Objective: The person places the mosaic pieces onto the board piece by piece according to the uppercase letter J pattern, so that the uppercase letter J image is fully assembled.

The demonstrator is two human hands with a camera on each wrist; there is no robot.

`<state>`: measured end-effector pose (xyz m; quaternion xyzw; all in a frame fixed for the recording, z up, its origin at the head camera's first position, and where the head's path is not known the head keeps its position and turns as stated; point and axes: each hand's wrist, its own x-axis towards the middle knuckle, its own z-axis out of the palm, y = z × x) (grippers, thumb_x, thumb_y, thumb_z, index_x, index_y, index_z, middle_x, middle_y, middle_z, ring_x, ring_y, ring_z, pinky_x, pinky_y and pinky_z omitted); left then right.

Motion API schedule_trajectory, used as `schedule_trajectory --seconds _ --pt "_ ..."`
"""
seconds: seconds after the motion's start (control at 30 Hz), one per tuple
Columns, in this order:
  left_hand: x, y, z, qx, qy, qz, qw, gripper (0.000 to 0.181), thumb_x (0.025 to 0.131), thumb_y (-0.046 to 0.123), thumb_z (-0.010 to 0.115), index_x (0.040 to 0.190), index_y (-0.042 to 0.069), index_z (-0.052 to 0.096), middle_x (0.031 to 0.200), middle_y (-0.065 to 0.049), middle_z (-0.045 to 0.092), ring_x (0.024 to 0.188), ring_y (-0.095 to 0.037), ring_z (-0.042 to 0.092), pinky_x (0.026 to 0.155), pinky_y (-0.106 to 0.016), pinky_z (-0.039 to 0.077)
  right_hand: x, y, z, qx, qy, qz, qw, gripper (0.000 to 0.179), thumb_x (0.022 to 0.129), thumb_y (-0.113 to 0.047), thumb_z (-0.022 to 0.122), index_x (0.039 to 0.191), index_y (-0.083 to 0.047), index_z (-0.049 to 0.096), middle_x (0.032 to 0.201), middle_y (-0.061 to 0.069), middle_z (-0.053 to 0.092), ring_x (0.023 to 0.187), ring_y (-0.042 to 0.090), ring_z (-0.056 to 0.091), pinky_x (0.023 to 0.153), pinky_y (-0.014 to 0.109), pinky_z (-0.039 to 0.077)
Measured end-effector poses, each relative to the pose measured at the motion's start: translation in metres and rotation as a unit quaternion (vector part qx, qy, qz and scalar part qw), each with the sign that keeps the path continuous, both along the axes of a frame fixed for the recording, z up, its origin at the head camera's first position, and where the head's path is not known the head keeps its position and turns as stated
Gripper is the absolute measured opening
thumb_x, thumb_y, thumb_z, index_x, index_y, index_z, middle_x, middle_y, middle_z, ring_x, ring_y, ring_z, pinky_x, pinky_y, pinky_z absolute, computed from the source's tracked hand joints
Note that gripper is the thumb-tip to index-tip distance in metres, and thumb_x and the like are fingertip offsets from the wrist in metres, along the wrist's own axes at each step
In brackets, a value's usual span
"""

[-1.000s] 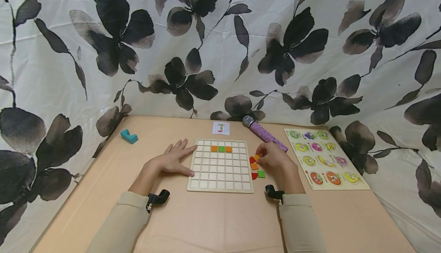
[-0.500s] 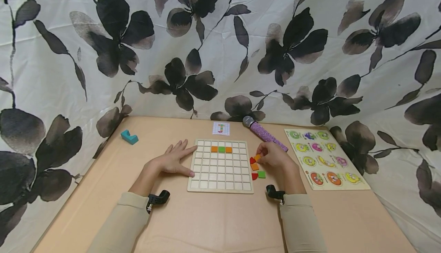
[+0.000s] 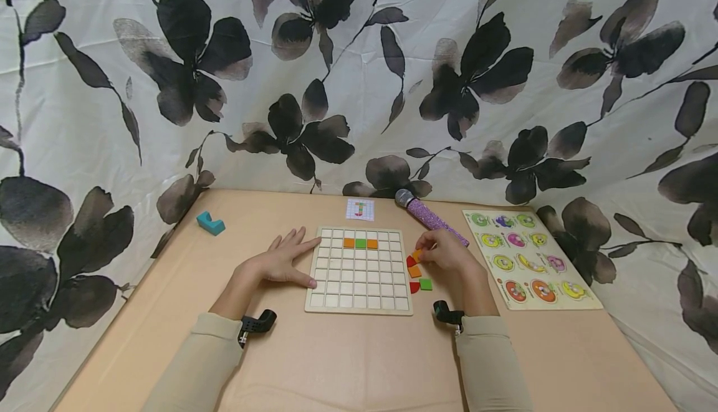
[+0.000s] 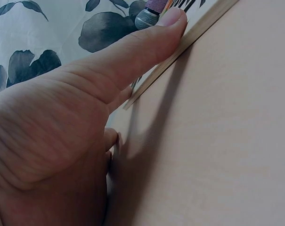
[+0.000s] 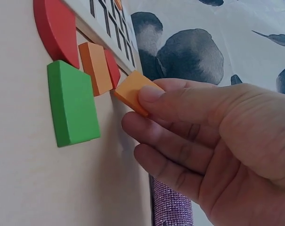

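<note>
My left hand [image 3: 278, 258] lies spread at the left side of a white grid board [image 3: 350, 303], its thumb and index finger on the wooden edge. In the left wrist view the thumb [image 4: 147, 47] presses on the board's rim. On the board, two orange tiles and a green tile [image 3: 360, 243] sit side by side near the top. Right of the board, my right hand [image 3: 449, 255] pinches an orange square tile [image 5: 133, 89] between thumb and fingers. Beneath it on the table lie another orange tile [image 5: 95, 68], a green square tile [image 5: 72, 106] and two red pieces, one with a curved edge [image 5: 56, 30].
A small pattern card [image 3: 359, 209] lies behind the board. A glittery purple microphone [image 3: 429, 215] rests behind my right hand. Further right is a fruit picture board [image 3: 530, 256]. A turquoise block [image 3: 210, 222] stands at the back left, before a floral cloth [image 3: 359, 75].
The orange tile pinched in my right hand has tilted and shifted slightly to the left. My left hand and the board have stayed still.
</note>
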<state>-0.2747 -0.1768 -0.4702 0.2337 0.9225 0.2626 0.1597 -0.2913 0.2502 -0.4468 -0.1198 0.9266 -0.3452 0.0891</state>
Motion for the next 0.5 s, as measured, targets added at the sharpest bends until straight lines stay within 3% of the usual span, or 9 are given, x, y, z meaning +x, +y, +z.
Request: schedule_trajectory --seconds 0.23,0.5 --pt "0.0007 0.0010 0.0022 0.006 -0.001 0.000 1.0000 0.110 0.079 0.058 0.084 0.166 0.019 0.029 0.173 -0.027 0.000 0.160 -0.048 -0.007 0.126 -0.067 -0.007 -0.0025 0.0016 0.0019 -0.006 0.023 0.023 0.9995 0.015 0.092 -0.003 0.076 0.107 -0.004 0.078 0.093 0.006 0.073 0.084 0.021 0.060 0.074 0.030 0.049" --pt "-0.0001 0.0008 0.0021 0.004 -0.002 0.001 1.0000 0.111 0.079 0.059 0.085 0.166 0.019 0.029 0.173 -0.027 0.000 0.160 -0.048 -0.006 0.126 -0.068 -0.007 0.0006 -0.0021 0.0069 -0.022 0.019 0.013 0.9995 0.020 0.091 -0.005 0.078 0.112 -0.004 0.079 0.097 0.005 0.074 0.091 0.023 0.061 0.080 0.031 0.051"
